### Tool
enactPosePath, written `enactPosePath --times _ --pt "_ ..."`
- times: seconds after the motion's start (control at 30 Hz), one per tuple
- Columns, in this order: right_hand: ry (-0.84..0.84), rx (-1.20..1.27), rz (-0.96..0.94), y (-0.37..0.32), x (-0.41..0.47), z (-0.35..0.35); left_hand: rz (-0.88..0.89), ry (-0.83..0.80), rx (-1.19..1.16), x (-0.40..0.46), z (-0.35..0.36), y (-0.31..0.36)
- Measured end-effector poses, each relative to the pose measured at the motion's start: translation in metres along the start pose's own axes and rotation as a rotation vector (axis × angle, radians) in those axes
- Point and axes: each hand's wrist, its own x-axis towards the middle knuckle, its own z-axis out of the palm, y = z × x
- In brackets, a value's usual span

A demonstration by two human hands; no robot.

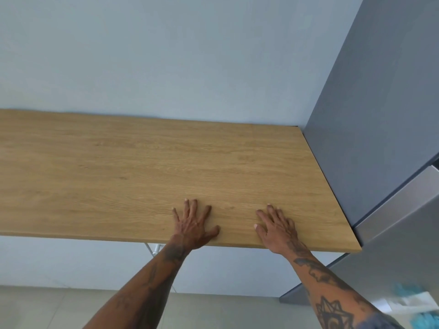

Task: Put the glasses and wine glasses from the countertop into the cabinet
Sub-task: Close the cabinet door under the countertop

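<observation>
A bare wooden countertop (142, 167) spans the view against a pale wall. No glasses or wine glasses show in this view, and no cabinet either. My left hand (193, 225) lies flat, palm down, on the counter near its front edge, fingers spread. My right hand (276, 227) lies flat the same way a little to the right, also holding nothing. Both forearms reach up from the bottom of the view.
A tall grey refrigerator (370, 138) stands against the counter's right end. A white bracket (154, 249) shows under the front edge. Pale floor tiles (59, 309) lie below. Blurred blue and white items (418, 307) sit at the bottom right.
</observation>
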Motion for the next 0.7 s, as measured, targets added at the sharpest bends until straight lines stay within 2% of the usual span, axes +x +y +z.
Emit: enactPosePath --times 0.07,0.17,0.43,0.57,0.7 --pt "-0.012 -0.001 0.004 0.002 0.000 0.005 -0.010 -0.023 -0.013 0.001 0.013 -0.008" --pt "0.048 0.010 0.008 0.005 -0.002 0.018 -0.003 0.028 -0.034 0.000 0.026 -0.013" --pt "0.126 -0.008 0.002 0.009 0.001 0.032 -0.009 0.060 -0.032 -0.003 0.026 -0.012" --pt "0.125 0.011 -0.002 0.011 0.001 0.028 -0.008 0.060 -0.026 -0.001 0.027 -0.013" --pt "0.052 0.042 0.004 0.002 -0.007 0.012 -0.002 0.059 -0.032 -0.002 0.028 -0.014"
